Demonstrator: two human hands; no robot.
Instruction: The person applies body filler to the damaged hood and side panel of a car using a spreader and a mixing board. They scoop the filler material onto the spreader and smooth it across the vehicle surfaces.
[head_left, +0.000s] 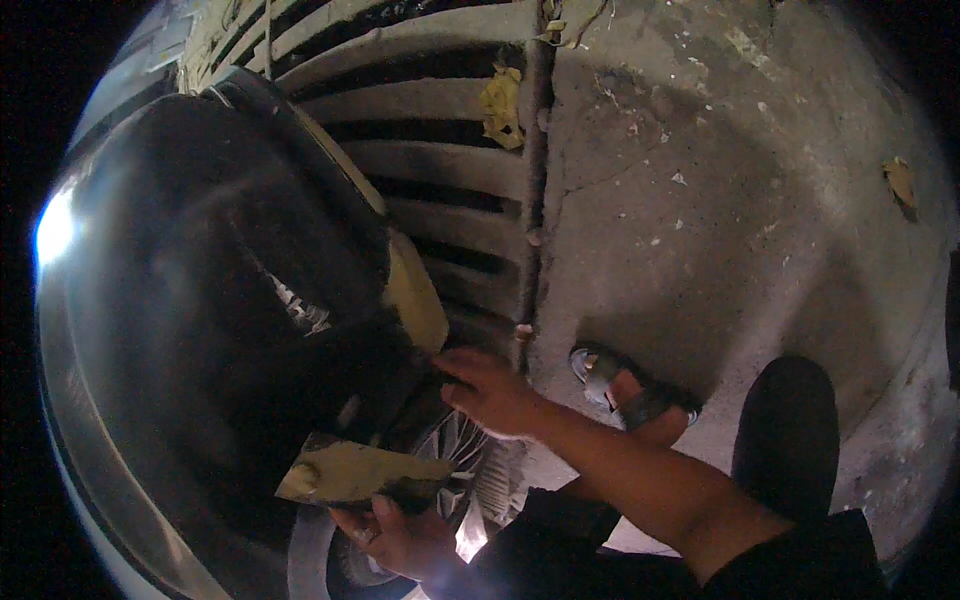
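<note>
A dark, glossy car body panel (200, 260) fills the left side, with a pale scraped patch (300, 305) on it. Strips of tan masking tape or paper (415, 295) run along its right edge. My left hand (400, 540) grips a flat tan sheet (365, 472) by its lower edge, thumb on top; a dark area shows along the sheet's underside. My right hand (490, 390) has its fingers bent together at the panel's edge, just below the tan strip's lower end. What lies between those fingers is too dark to make out.
Beneath the panel is a wheel with a spoked rim (455, 440). A slatted drain grate (420, 165) runs beside the car, with crumpled yellow paper (502, 108) on it. My sandalled foot (630, 390) stands on stained concrete (680, 220); a tan scrap (900, 185) lies far right.
</note>
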